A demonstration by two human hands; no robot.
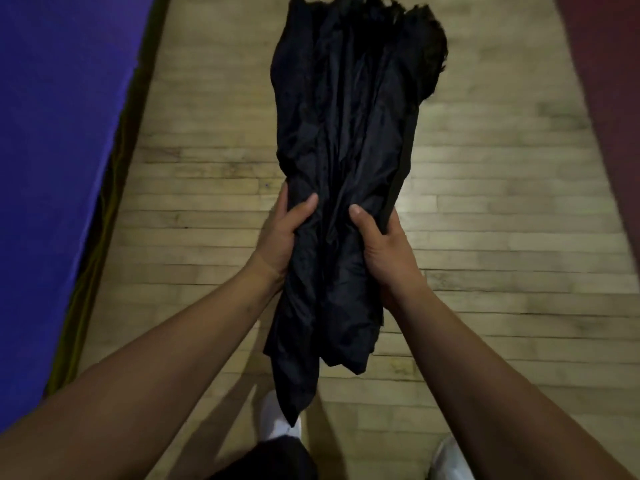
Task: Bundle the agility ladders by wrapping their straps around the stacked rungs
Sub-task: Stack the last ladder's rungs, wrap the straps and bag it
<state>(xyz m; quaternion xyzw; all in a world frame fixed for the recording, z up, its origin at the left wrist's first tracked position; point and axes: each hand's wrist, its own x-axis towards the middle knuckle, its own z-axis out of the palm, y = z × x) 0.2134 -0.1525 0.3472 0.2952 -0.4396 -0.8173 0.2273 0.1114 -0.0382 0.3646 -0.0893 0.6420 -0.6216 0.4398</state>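
A long black fabric bundle (346,140) is held up lengthwise in front of me, above a wooden floor. It looks like crumpled dark nylon with a flat black strap (403,161) running down its right edge. No ladder rungs show. My left hand (282,237) grips the bundle's left side with its thumb on top. On the other side my right hand (382,247) grips it, thumb on the fabric and fingers behind near the strap. The bundle's far end is frayed and its near end hangs toward my feet.
Pale wooden floorboards (502,220) run under me. A blue-purple mat (59,133) fills the left side, with a yellowish edge beside it. A dark red mat (613,81) lies at the right. My white shoes (277,420) show at the bottom.
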